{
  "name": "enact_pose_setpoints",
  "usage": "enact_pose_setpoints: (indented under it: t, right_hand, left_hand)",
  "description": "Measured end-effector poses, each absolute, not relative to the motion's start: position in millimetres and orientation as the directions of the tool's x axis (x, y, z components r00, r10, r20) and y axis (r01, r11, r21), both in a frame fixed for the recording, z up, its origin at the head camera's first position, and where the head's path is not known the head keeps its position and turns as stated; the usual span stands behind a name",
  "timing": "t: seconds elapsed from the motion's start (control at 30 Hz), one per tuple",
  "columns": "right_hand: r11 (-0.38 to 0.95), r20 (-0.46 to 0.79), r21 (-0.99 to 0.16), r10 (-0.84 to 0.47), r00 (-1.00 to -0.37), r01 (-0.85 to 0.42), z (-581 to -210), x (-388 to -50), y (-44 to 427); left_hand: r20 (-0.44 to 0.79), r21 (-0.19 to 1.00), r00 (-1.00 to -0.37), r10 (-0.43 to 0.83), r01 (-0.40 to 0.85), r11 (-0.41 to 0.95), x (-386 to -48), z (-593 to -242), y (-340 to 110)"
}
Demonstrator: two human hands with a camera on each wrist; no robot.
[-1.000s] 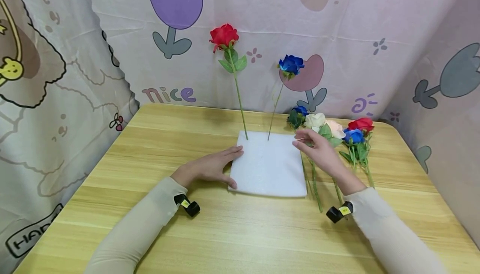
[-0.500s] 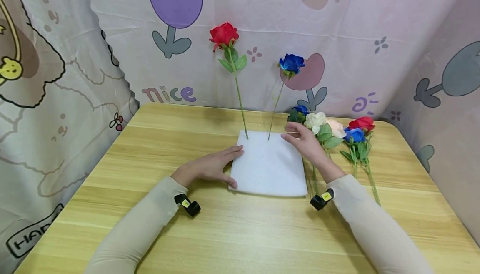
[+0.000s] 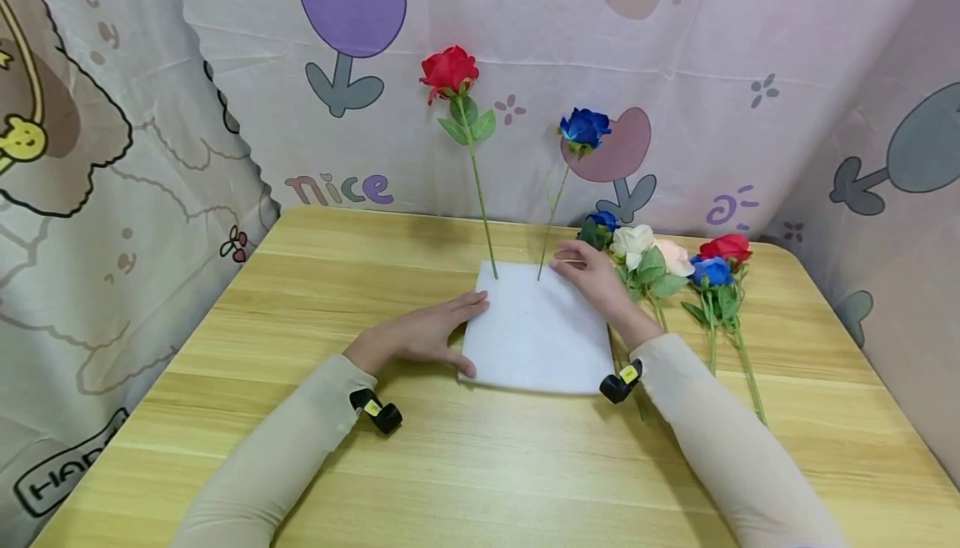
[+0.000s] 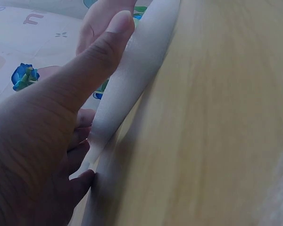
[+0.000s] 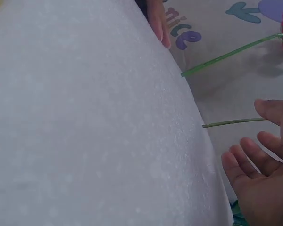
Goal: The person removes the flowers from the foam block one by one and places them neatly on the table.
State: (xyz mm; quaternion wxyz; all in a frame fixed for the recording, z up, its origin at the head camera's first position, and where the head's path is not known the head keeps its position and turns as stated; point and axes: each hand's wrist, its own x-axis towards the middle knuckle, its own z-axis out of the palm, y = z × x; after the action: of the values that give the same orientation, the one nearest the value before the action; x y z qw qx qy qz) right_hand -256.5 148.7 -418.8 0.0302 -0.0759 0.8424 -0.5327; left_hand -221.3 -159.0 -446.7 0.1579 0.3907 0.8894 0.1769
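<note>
A white foam board [image 3: 536, 339] lies on the table, with a red rose [image 3: 450, 72] and a blue rose [image 3: 585, 129] standing by their stems at its far edge. The blue one leans right. My left hand [image 3: 420, 333] rests at the board's left side, fingers and thumb spread along the edge. Beside the lower stem of the blue rose is my right hand [image 3: 596, 281], over the board's far right corner. In the right wrist view, the right hand [image 5: 264, 183] has its thumb and loosely bent fingers spread around the stem [image 5: 233, 122], not gripping it.
Right of the board lie several loose roses: a white rose [image 3: 632, 241], a pale pink rose [image 3: 672, 257], a red rose [image 3: 725, 248] and blue ones, their stems toward the front. A printed cloth [image 3: 525, 14] hangs behind the wooden table [image 3: 337, 264].
My right hand has moved left from the board's right edge to beside the blue rose's stem. The left hand and the standing roses have stayed in place.
</note>
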Motion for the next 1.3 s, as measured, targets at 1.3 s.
enact_pose_setpoints:
  t: [1.3]
  right_hand:
    - [0.185, 0.045, -0.978, -0.257, -0.965, -0.095, -429.7, -272.7, 130.3]
  left_hand:
    - [-0.153, 0.443, -0.645, 0.748, 0.632, 0.636, -222.0, -446.7, -159.1]
